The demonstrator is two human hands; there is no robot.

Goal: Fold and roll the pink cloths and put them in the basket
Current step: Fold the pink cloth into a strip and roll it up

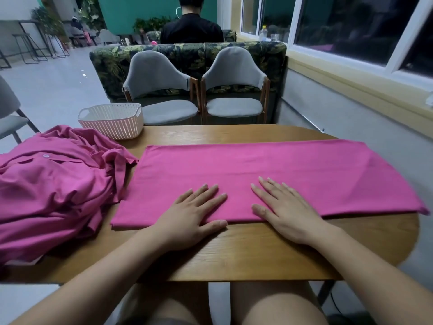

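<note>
Evidently mid-fold: left hand (pixel 194 213) and right hand (pixel 287 212) lie flat, grasping nothing, pressing the near edge of the folded pink cloth (pixel 257 170). Next, I judge, another fold or the roll; the basket (pixel 112 127) stands well beyond the left hand.

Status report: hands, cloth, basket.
Both open: left hand, right hand flat on the folded cloth. Not yet rolled; basket far left, unobstructed; crumpled pile near left.
</note>
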